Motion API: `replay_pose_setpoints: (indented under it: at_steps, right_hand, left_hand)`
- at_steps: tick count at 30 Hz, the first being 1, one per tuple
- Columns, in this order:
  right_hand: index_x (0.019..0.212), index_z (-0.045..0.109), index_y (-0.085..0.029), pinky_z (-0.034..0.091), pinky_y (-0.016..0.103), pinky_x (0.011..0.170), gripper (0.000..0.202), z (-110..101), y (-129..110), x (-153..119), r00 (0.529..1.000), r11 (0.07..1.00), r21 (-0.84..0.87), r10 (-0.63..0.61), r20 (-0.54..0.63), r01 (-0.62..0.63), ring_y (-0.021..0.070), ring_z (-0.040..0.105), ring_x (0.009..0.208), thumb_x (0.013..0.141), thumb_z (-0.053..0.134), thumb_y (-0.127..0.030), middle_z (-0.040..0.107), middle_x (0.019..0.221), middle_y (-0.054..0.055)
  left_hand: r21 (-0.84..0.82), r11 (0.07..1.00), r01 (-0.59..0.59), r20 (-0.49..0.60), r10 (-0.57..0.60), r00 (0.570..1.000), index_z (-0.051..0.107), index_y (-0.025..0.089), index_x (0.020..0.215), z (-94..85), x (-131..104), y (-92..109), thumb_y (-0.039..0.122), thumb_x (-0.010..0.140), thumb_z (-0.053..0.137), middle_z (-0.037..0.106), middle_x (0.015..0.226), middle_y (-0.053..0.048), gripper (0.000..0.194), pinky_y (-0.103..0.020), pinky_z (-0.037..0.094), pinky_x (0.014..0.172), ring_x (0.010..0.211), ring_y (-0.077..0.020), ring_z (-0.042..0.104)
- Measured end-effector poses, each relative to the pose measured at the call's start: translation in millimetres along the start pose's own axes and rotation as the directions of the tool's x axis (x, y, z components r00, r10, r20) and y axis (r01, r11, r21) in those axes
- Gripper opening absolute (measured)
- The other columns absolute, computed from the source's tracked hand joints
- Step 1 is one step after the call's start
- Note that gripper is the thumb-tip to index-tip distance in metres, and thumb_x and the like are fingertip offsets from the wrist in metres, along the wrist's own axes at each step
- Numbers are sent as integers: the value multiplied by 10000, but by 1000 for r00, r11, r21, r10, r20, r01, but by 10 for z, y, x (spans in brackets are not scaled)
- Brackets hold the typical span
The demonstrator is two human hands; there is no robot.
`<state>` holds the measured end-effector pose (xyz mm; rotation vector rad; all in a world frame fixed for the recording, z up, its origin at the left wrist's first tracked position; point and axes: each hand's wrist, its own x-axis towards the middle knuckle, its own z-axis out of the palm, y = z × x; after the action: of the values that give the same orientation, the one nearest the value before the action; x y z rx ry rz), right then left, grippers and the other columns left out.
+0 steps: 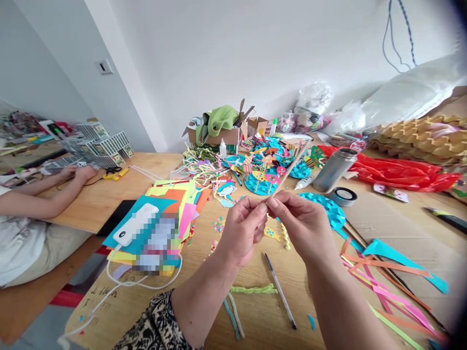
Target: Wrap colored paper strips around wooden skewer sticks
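My left hand (243, 227) and my right hand (302, 221) meet above the middle of the table, fingertips pinched together. Both grip the near end of a thin pale stick (291, 169), which slants up and away to the right. What lies right between the fingertips is hidden. Beneath my hands are a spotted yellow paper fish (270, 233) and a twisted pale cord (285, 236). Closer to me lie a pen (280, 290), a lime green braided cord (254, 288) and blue and white cords (233, 318).
Left are a stack of coloured paper (193, 194), a white power bank (136, 224) and another person's hands (80, 172) near yellow scissors (116, 173). Right stand a metal bottle (334, 170) and its lid (343, 195), beside paper strips (394, 287). Blue paper crafts (260, 183) lie behind.
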<state>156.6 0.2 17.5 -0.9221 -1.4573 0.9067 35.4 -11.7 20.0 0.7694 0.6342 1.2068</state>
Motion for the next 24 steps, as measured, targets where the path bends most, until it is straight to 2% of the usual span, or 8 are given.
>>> replay_pose_setpoints:
  at_steps: [6,10,13,18,21,24]
  right_hand:
    - [677,609,-185,431,252,556,256,9,-9,-47,998,996,-82,-38,-41,35,136,520,597,830,636,-389,572,624,5]
    - [661,583,-188,391,244,543,244,10,8,-75,995,993,-104,-65,-79,57,123,468,581,834,640,-350,529,607,-9]
    - [655,584,-192,375,238,535,222,13,12,-76,993,994,-88,-70,-96,61,117,455,572,816,667,-320,523,598,-17]
    - [693,609,-203,391,243,547,176,7,21,-66,996,998,-18,-65,-57,64,126,484,589,816,668,-313,549,626,-12]
    - [679,576,-203,380,249,546,201,13,36,-79,996,998,-48,-52,-70,48,126,473,586,817,666,-317,512,622,-18]
    - [650,540,-195,357,251,541,253,35,46,-88,989,987,-151,-70,-130,50,122,447,578,845,631,-327,479,605,-18]
  left_hand:
    - [16,1000,-8,10,7,1000,454,173,678,11,-16,-20,379,690,729,318,486,99,344,-158,122,375,405,-17,205]
    - [-11,1000,7,35,-7,999,457,176,687,21,-25,-46,378,698,726,288,476,107,337,-163,111,369,397,-17,178]
    - [-42,999,26,53,-24,998,444,176,678,19,-26,-41,355,714,714,298,475,103,326,-169,95,368,395,-17,171]
    - [-86,995,50,83,-42,996,449,177,688,5,-17,-29,303,732,699,322,480,96,284,-173,86,371,402,-21,182]
    - [-72,997,28,74,-22,997,452,175,680,14,-13,-50,315,736,696,306,469,99,287,-176,88,366,396,-21,180]
    - [-42,999,-12,21,13,1000,461,174,678,29,-9,-76,339,717,709,297,455,105,301,-171,108,359,386,-20,182]
